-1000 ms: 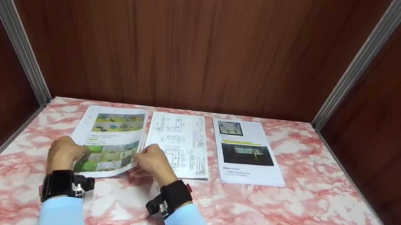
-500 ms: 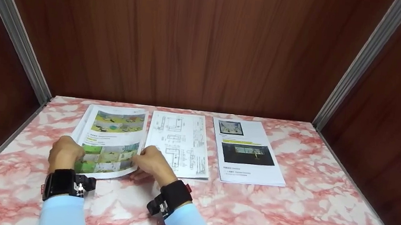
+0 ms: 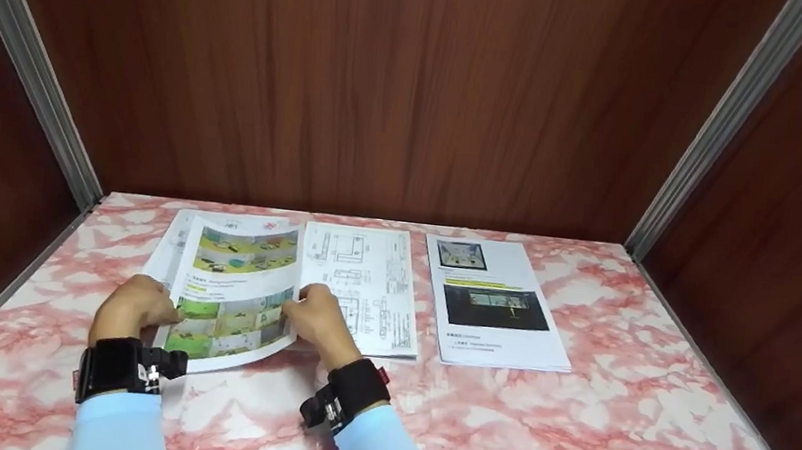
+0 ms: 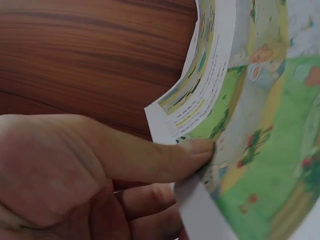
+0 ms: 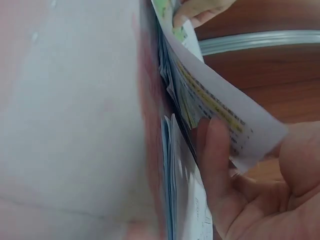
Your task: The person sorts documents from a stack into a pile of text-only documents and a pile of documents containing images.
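A printed sheet (image 3: 235,285) with colour pictures is raised above the left paper stack (image 3: 165,251), its lower part bowed. My left hand (image 3: 135,304) pinches its left edge; in the left wrist view the thumb (image 4: 185,155) lies on the picture side with the fingers behind. My right hand (image 3: 318,321) pinches the sheet's right edge beside the middle stack of drawings (image 3: 378,290). From the right wrist view, the sheet's back (image 5: 225,100) shows printed lines and a yellow highlight, and the right fingers (image 5: 216,150) lie under it.
A third stack of printed pages (image 3: 505,305), with dark pictures, lies to the right. The pink-and-white marbled table (image 3: 573,441) is enclosed by brown wood panels (image 3: 386,87) with grey metal corner posts (image 3: 723,118).
The picture sheet has come up off the left stack and shifted right and toward me, uncovering a drawing page beneath. Both hands moved with it, the right one slightly rightward.
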Available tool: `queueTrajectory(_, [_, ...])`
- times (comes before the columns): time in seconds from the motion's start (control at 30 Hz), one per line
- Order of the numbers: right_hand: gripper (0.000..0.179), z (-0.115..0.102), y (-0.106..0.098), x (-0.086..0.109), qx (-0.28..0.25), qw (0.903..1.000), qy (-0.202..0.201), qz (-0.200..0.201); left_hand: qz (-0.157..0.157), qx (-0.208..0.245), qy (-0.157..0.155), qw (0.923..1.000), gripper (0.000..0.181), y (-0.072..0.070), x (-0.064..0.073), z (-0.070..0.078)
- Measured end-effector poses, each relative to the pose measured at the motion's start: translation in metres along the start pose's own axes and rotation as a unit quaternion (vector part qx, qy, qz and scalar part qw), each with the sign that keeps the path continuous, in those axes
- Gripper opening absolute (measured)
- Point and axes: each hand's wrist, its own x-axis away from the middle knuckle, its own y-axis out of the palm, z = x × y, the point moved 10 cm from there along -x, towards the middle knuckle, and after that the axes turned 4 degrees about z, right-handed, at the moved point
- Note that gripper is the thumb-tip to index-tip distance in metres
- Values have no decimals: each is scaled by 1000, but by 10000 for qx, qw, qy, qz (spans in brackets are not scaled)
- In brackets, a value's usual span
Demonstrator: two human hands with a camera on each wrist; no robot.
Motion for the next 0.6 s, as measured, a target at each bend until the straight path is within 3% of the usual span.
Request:
queueTrajectory(0.1, [14, 2, -5, 1, 187, 9998, 19, -30, -24, 260, -47, 9996, 44, 3, 0, 1])
queueTrajectory(0.3, [10, 7, -16, 0, 332, 9994, 90, -42, 498, 325, 168, 9981, 37, -4, -3, 9])
queueTrajectory(0.43, [24, 9, -22, -3, 433, 9991, 40, 13, 495, 533, 115, 9973, 34, -3, -3, 11])
queueTrajectory(0.6, [30, 8, -27, -4, 582, 9983, -79, -5, 512, 391, 145, 9978, 34, -5, -3, 15])
